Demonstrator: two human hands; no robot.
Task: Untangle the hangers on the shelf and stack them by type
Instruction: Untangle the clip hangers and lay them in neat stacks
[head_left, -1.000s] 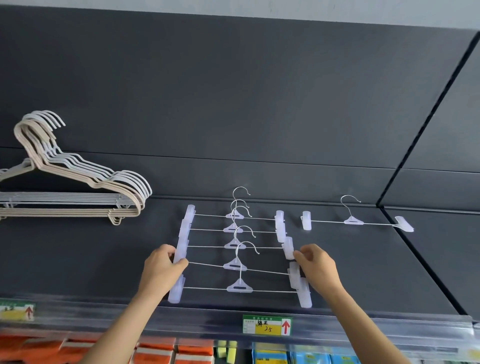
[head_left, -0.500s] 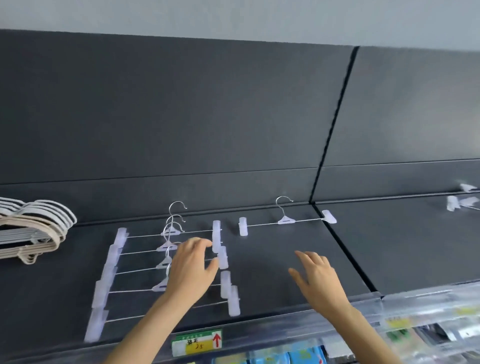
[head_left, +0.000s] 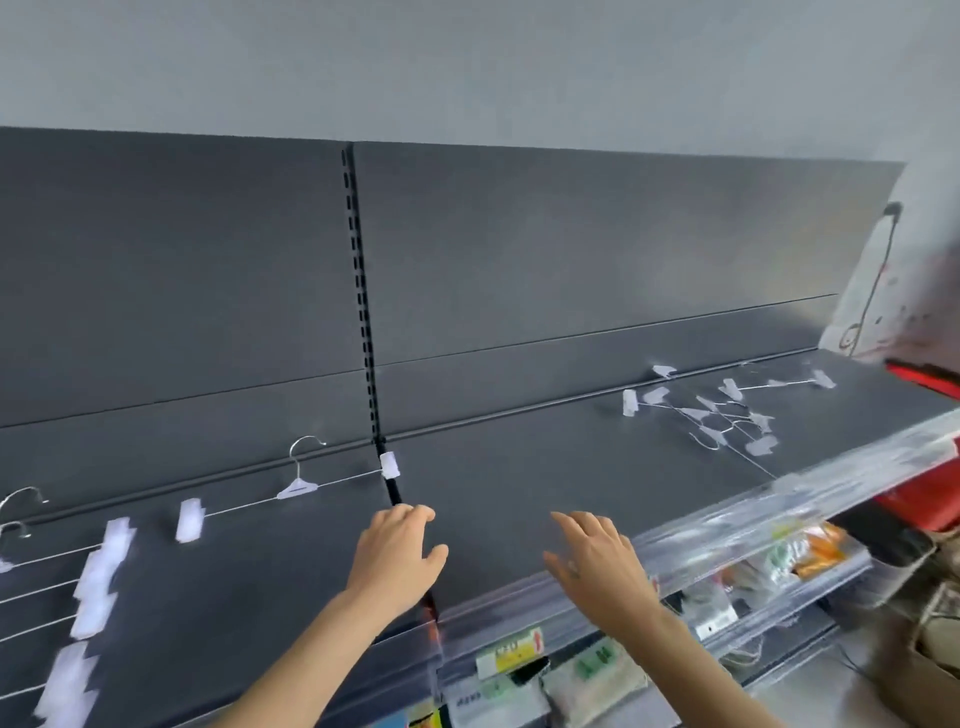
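**Two empty hands over the shelf (head_left: 519, 493), hangers on either side**

Far to the left of the left hand (head_left: 397, 561), a row of clip hangers (head_left: 96, 587) lies in parallel on the dark surface, cut off by the picture's edge (their white clips are smeared by blur). Between that row and the left hand, further back, a single clip hanger (head_left: 296, 488) lies flat, its hook toward the back panel. The left hand hangs over the shelf's seam with fingers loosely bent, gripping nothing; whether it touches the surface cannot be told. Near it, not touching, the right hand (head_left: 597, 566) has its fingers spread and is likewise empty. Beyond the right hand, well apart and toward the back, sits a tangle of clip hangers (head_left: 722, 415). Below the right hand a clear rail (head_left: 727, 525) fronts the shelf, with a yellow price tag (head_left: 511, 652) and packets (head_left: 800, 551) underneath.
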